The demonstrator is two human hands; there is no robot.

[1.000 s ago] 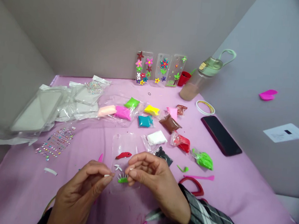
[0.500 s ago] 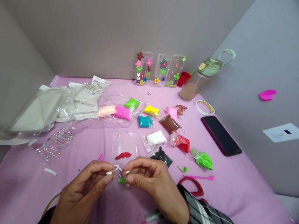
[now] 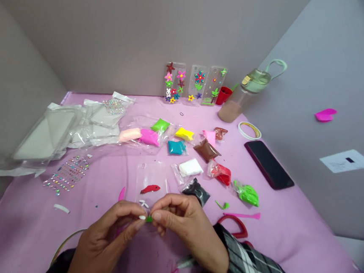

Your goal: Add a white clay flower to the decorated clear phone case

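Observation:
Between the thumb and forefinger of my left hand [image 3: 110, 232] is a small white clay piece [image 3: 142, 217]. My right hand [image 3: 183, 226] is pinched close beside it; what its fingertips hold, if anything, is hidden. Both hands are over the lower part of a clear phone case [image 3: 155, 172] lying flat. On the case are a red clay fish [image 3: 150, 189] with a dark eye and several small white ovals [image 3: 143, 203]. A bit of green clay [image 3: 149, 219] shows between my hands, largely covered by them.
Several clay packets lie ahead, including a white packet [image 3: 190, 168] and a black packet [image 3: 196, 191]. Red-handled scissors [image 3: 240, 228] and a phone [image 3: 268, 164] lie right. Decorated cases [image 3: 174, 82] and a bottle [image 3: 244, 95] stand behind. Gem stickers [image 3: 68, 173] lie left.
My hands have come closer together, and my left hand has moved right and slightly down with the white clay piece. The white bit seen at my right fingertips is now out of sight.

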